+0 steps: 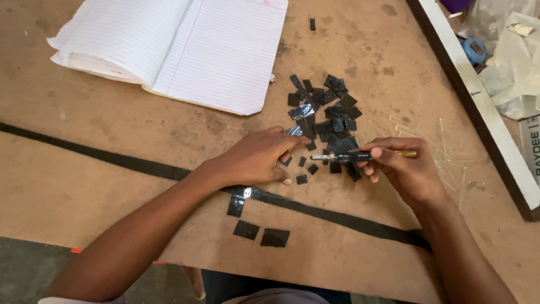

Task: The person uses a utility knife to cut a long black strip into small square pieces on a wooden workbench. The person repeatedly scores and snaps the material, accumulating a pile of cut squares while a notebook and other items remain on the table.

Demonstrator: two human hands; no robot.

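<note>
My left hand (256, 157) rests palm down on the brown board (112, 186), fingertips touching small black squares at the lower edge of a pile of black pieces (329, 115). My right hand (402, 169) grips a slim tool (360, 156) with a yellowish handle, its dark tip pointing left toward my left fingertips. A few small black squares (306, 169) lie between the two hands. Larger black squares (260, 233) lie near the front edge, below my left forearm.
An open lined notebook (174, 48) lies at the back left. A black tape line (135, 164) crosses the board diagonally. Clear plastic strips (439, 141) lie right of the pile. A white-edged frame (478, 101) and crumpled plastic (514, 62) sit at the right.
</note>
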